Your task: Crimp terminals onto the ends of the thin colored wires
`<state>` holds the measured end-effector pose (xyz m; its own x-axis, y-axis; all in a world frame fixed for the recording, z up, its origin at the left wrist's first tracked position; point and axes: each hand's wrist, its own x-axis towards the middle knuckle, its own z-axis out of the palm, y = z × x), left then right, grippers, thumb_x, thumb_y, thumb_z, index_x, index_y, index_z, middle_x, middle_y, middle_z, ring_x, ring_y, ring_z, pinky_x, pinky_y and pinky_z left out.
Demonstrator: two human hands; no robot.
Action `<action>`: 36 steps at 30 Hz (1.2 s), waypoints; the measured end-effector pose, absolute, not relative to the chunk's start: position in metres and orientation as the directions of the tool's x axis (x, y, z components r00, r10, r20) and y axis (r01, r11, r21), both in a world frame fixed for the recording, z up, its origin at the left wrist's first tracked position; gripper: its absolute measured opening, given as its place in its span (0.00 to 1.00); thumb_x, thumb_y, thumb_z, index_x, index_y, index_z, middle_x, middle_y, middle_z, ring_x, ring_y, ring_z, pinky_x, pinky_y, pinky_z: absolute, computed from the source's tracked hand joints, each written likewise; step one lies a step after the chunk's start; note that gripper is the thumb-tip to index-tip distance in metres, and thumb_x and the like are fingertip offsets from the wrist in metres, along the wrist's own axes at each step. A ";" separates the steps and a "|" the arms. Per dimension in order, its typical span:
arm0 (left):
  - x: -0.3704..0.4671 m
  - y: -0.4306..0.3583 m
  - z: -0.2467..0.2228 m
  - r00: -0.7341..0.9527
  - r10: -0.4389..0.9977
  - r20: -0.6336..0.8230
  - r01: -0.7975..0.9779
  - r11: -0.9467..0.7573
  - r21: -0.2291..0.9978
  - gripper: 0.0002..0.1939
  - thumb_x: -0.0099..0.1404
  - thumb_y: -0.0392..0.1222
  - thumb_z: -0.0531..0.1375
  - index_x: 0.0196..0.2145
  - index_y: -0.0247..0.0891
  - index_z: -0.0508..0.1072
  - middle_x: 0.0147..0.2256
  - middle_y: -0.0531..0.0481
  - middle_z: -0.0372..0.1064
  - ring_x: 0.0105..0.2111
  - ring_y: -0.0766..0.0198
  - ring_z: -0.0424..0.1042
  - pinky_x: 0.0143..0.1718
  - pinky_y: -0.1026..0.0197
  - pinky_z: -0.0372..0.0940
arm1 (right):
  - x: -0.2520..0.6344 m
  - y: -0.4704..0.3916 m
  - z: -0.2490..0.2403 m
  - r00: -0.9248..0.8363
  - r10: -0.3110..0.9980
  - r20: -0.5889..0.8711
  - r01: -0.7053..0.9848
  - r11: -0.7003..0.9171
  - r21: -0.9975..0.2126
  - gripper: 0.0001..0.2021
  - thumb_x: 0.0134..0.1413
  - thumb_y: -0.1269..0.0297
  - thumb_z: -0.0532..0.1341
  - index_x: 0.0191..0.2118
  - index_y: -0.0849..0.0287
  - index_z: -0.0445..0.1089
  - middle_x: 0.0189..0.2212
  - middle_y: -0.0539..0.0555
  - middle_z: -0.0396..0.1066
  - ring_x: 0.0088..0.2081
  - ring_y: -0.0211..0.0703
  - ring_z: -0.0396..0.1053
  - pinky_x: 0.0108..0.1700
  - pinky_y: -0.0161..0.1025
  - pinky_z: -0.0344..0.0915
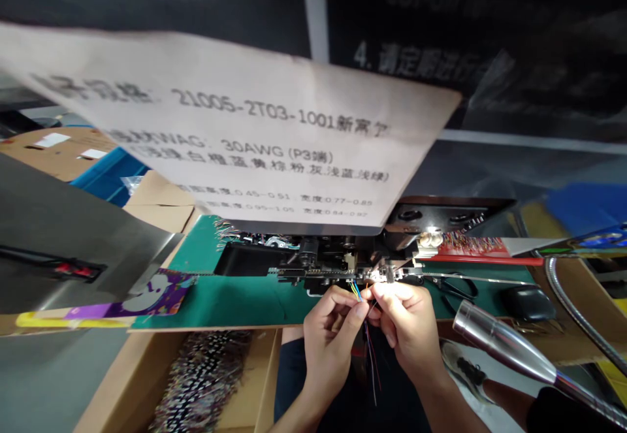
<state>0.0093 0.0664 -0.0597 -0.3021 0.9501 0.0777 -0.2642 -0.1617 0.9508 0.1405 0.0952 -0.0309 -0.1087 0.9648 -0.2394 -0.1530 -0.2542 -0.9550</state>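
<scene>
Coloured wires pinched between two hands at a small machine

Yellow, blue and orange strands show among the thin wires [357,291] just below the centre of the frame, right in front of the metal parts of a black machine [308,253]. Their upper ends rise toward the machine; whether they touch it cannot be told. Darker lengths hang below the fingers, over the person's dark clothing.

At lower centre, the left hand [332,328] closes thumb and finger on the wires. Just beside it, the right hand [410,322] also has its fingertips drawn together on the strands, near the orange one, though exactly which it grips is partly hidden.

Across the upper half of the frame, a white paper sheet [274,126] printed with Chinese text and "30AWG" covers part of the machine's dark front.

Under the machine lies a green mat [245,302]. On it, right of centre, are a black-handled tool [463,283] and a rounded black object [529,304]. Behind them, a red tray [494,257] holds more wires with coloured ends.

At lower left, a cardboard box [262,381] contains a thick heap of wire bundles [200,377]. A purple printed package [166,294] lies at the mat's left edge. At lower right, a silver lamp [504,341] points toward the hands, with a shoe [463,369] visible below it.
</scene>
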 end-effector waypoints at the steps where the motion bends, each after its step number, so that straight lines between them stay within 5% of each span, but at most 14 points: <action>1: 0.009 0.066 -0.059 -0.304 0.950 0.077 -0.266 -0.162 0.950 0.10 0.74 0.42 0.72 0.34 0.41 0.81 0.30 0.53 0.81 0.25 0.68 0.76 0.31 0.70 0.74 | 0.140 0.095 -0.031 -0.105 0.967 -0.234 -0.154 -0.248 -0.956 0.24 0.69 0.43 0.71 0.34 0.61 0.88 0.13 0.44 0.62 0.16 0.31 0.53 0.27 0.35 0.60; 9: 0.009 0.063 -0.063 -0.219 0.976 -0.003 -0.336 -0.073 0.939 0.11 0.74 0.44 0.74 0.33 0.40 0.82 0.26 0.54 0.78 0.25 0.65 0.77 0.32 0.66 0.76 | 0.141 0.089 -0.026 -0.071 0.990 -0.122 -0.044 -0.125 -0.991 0.14 0.68 0.52 0.73 0.39 0.59 0.89 0.16 0.45 0.64 0.18 0.34 0.55 0.23 0.34 0.52; 12: 0.010 0.064 -0.065 -0.225 0.974 -0.001 -0.352 -0.081 0.932 0.13 0.74 0.45 0.73 0.32 0.40 0.80 0.26 0.54 0.78 0.24 0.64 0.77 0.31 0.65 0.76 | 0.141 0.089 -0.026 -0.074 0.986 -0.150 -0.064 -0.155 -0.986 0.19 0.71 0.52 0.71 0.31 0.60 0.85 0.18 0.47 0.68 0.17 0.33 0.56 0.22 0.33 0.53; 22: 0.012 0.064 -0.066 -0.237 0.971 -0.007 -0.351 -0.080 0.933 0.12 0.76 0.46 0.72 0.35 0.40 0.79 0.28 0.52 0.81 0.26 0.61 0.82 0.33 0.64 0.77 | 0.142 0.095 -0.033 -0.085 0.972 -0.221 -0.172 -0.233 -0.957 0.26 0.67 0.40 0.73 0.33 0.62 0.87 0.11 0.42 0.58 0.15 0.31 0.50 0.22 0.34 0.52; 36: 0.014 0.064 -0.066 -0.292 0.956 -0.011 -0.313 -0.085 0.946 0.11 0.75 0.47 0.72 0.37 0.40 0.80 0.28 0.51 0.82 0.26 0.62 0.81 0.35 0.64 0.76 | 0.142 0.096 -0.030 -0.090 0.969 -0.232 -0.138 -0.242 -0.960 0.24 0.69 0.44 0.72 0.32 0.62 0.86 0.11 0.43 0.60 0.14 0.29 0.47 0.21 0.33 0.46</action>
